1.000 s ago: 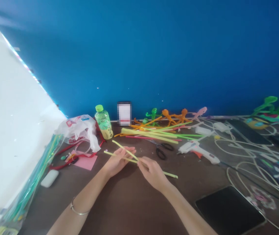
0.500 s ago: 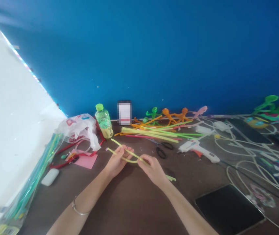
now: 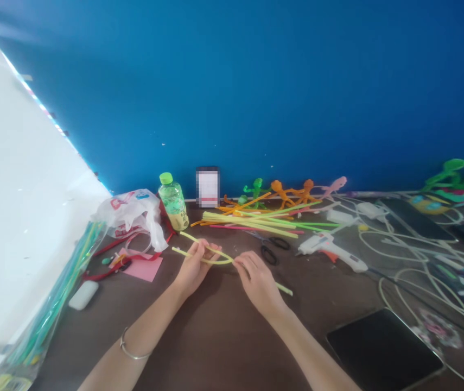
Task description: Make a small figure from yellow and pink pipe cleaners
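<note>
Two yellow pipe cleaners [image 3: 223,254] run between my hands, crossing or meeting close to my right fingertips. My left hand [image 3: 196,264] pinches them, and two free ends stick out past it to the upper left. My right hand [image 3: 256,277] is closed on the strands where they come together. Another yellow length [image 3: 284,289] shows beyond the right hand; whether it joins the held strands is hidden. Black-handled scissors [image 3: 272,250] lie just behind the right hand. Farther back is a loose pile of yellow, orange, green and red pipe cleaners [image 3: 256,220].
A white glue gun [image 3: 333,251] with cables sits to the right, a black tablet [image 3: 384,347] at front right. A green-capped bottle [image 3: 173,203], plastic bag [image 3: 128,212] and pink paper [image 3: 144,267] are on the left. Pipe-cleaner figures [image 3: 280,193] stand by the blue wall.
The pipe cleaners' free ends have shifted slightly left with my left hand. My right hand has moved a little to the right, and the strands now draw together at its fingertips.
</note>
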`<action>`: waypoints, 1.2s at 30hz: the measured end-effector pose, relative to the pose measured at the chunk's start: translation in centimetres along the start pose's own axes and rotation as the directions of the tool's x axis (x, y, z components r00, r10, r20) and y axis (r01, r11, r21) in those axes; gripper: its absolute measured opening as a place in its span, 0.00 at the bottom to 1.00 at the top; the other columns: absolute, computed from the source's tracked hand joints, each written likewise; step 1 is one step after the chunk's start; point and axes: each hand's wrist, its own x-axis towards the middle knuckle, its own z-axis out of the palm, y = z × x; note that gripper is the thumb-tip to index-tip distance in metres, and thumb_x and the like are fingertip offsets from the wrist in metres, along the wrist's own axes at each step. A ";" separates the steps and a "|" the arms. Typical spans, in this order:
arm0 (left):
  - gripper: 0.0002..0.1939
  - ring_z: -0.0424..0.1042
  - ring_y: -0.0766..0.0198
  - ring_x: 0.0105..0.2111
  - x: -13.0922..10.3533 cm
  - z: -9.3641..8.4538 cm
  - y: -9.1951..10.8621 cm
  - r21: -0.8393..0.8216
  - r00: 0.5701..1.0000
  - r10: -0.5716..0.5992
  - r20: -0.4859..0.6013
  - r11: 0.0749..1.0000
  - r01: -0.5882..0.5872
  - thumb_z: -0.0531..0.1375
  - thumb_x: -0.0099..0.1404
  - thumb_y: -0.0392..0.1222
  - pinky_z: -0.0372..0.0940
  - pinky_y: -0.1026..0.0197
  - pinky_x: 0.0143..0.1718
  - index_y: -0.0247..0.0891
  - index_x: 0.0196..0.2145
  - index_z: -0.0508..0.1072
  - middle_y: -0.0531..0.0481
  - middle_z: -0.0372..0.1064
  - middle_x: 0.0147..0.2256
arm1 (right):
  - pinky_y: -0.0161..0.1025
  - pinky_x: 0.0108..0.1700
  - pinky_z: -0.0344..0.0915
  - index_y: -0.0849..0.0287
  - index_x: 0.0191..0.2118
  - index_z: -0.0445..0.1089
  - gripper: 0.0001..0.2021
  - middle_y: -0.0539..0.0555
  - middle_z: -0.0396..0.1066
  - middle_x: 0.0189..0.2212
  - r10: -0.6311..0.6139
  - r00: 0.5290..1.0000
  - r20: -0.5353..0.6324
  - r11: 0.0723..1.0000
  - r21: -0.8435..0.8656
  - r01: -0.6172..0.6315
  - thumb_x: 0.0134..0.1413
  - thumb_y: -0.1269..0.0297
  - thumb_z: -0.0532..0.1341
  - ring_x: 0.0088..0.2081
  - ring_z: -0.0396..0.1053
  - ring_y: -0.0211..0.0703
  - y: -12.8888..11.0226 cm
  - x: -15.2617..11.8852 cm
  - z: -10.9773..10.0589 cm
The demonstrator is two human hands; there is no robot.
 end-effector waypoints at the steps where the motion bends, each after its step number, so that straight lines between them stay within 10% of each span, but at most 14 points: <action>1: 0.08 0.69 0.64 0.39 0.0 0.0 -0.1 0.008 1.000 0.009 0.000 1.000 -0.009 0.59 0.57 0.43 0.56 0.50 0.53 0.37 0.29 0.65 0.51 0.68 0.30 | 0.38 0.37 0.61 0.59 0.31 0.64 0.09 0.55 0.65 0.28 -0.028 1.000 -0.001 0.998 -0.052 0.028 0.58 0.68 0.49 0.32 0.64 0.42 0.0 0.0 0.1; 12: 0.10 0.69 0.60 0.41 -0.9 0.8 -1.1 0.123 0.994 0.110 0.019 0.986 -0.112 0.58 0.57 0.46 0.58 0.50 0.49 0.37 0.28 0.63 0.49 0.69 0.32 | 0.39 0.33 0.54 0.60 0.28 0.64 0.11 0.53 0.64 0.25 -0.044 0.999 0.024 0.930 -0.365 0.050 0.59 0.67 0.49 0.29 0.60 0.41 -1.1 -0.3 0.3; 22: 0.08 0.70 0.62 0.38 -0.3 0.5 -0.9 0.017 0.991 0.123 -0.044 0.992 -0.122 0.59 0.57 0.43 0.58 0.50 0.49 0.38 0.28 0.62 0.52 0.67 0.29 | 0.36 0.36 0.61 0.57 0.29 0.60 0.08 0.53 0.63 0.28 0.074 0.995 0.067 0.993 0.089 -0.080 0.58 0.68 0.48 0.30 0.64 0.39 -0.6 -0.4 0.9; 36: 0.08 0.66 0.68 0.30 0.0 0.3 -0.9 -0.061 0.997 0.051 -0.058 0.997 -0.055 0.59 0.57 0.41 0.59 0.52 0.48 0.38 0.26 0.62 0.55 0.60 0.24 | 0.35 0.34 0.65 0.59 0.34 0.69 0.09 0.54 0.70 0.29 0.302 0.946 0.119 0.918 0.230 -0.323 0.51 0.62 0.55 0.30 0.69 0.40 -0.4 0.0 1.0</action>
